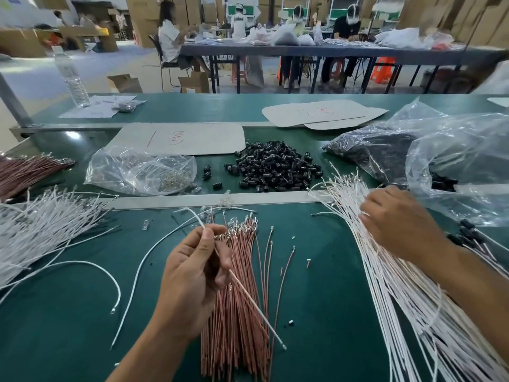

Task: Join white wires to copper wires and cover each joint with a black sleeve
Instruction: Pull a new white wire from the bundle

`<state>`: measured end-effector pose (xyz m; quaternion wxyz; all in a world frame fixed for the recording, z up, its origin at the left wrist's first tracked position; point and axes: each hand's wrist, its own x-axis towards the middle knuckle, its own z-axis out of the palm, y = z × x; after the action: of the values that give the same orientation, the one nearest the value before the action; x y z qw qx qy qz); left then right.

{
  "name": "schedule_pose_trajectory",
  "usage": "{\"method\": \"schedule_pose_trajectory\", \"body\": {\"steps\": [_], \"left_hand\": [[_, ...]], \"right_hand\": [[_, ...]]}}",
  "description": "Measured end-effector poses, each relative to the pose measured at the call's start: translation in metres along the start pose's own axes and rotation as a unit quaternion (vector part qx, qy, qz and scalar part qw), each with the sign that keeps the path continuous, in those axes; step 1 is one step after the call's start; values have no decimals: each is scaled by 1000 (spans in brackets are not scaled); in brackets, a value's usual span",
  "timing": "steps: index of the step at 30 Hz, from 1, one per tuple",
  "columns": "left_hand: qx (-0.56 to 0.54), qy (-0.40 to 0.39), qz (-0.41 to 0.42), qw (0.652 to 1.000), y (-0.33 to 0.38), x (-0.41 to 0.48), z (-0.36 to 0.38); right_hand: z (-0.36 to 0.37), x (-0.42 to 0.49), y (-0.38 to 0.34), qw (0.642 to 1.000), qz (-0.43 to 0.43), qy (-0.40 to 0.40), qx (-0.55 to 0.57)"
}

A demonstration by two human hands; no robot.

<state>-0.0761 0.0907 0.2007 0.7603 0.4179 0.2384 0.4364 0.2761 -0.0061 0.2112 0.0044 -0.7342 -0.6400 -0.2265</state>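
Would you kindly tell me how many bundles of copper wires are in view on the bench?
2. The left bundle lies at the frame's far left edge; the centre bundle lies beneath the left hand. Others may be hidden.

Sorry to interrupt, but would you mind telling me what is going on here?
A person is handling wires at a green bench. The left hand pinches one white wire above the copper wire bundle. The right hand reaches into the white wire pile on the right; whether it grips one is unclear. Black sleeves lie heaped behind.
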Motion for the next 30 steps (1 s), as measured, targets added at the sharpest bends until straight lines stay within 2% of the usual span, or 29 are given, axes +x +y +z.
{"method": "schedule_pose_trajectory", "body": {"steps": [3, 6, 10, 12, 19, 21, 23, 25, 26, 27, 28, 30], "left_hand": [[20, -7, -5, 1000, -3, 1, 1], [58, -10, -22, 998, -5, 1, 2], [106, -18, -34, 994, -8, -1, 6], [133, -20, -31, 990, -10, -1, 7], [183, -20, -42, 982, -17, 1, 2], [185, -22, -47, 981, -17, 2, -1], [175, -20, -48, 983, -17, 3, -2], [148, -17, -44, 988, -17, 4, -1], [135, -17, -42, 990, -17, 4, 0], [127, -17, -42, 991, -17, 5, 0], [122, -18, -43, 991, -16, 5, 0], [124, -26, -47, 991, -18, 5, -1]], "right_hand": [[-5, 42, -36, 991, -9, 13, 131], [-3, 100, -83, 964, -4, -28, 263], [17, 158, -125, 953, 63, -128, 268], [31, 172, -136, 953, 102, -153, 241], [54, 177, -142, 930, 210, -83, 290], [45, 170, -141, 912, 232, -55, 335], [24, 156, -146, 873, 250, -14, 418], [-2, 130, -155, 803, 215, -21, 555], [-17, 112, -159, 765, 171, -48, 619], [-30, 91, -163, 746, 114, -79, 652], [-40, 72, -166, 745, 64, -99, 657], [-50, 40, -172, 771, 18, -92, 630]]}}
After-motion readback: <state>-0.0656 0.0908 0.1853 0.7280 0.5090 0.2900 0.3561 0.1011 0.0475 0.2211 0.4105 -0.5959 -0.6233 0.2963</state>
